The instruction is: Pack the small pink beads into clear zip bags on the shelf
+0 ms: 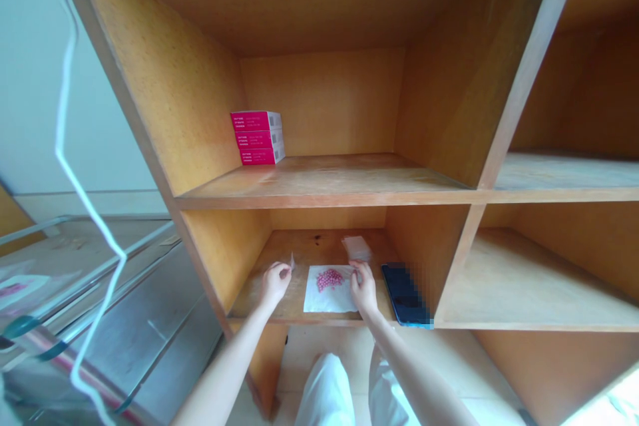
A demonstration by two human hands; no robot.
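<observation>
On the lower shelf a white sheet of paper (314,296) lies flat with a cluster of small pink beads or pellets (329,279) on it. To its left, my left hand (276,281) is closed in a pinch on a small clear plastic piece (292,261), which stands up from the fingertips. My right hand (363,286) rests over the paper's right edge, its fingers drawn together; whatever they hold is too small to make out. Just beyond those fingertips lie clear plastic bags (357,247).
A dark phone (405,293) lies right of the paper, near the shelf's side wall. Three stacked pink boxes (257,138) stand on the upper shelf (339,176). A white cable (94,213) hangs at the left, in front of a metal-framed rack (150,246).
</observation>
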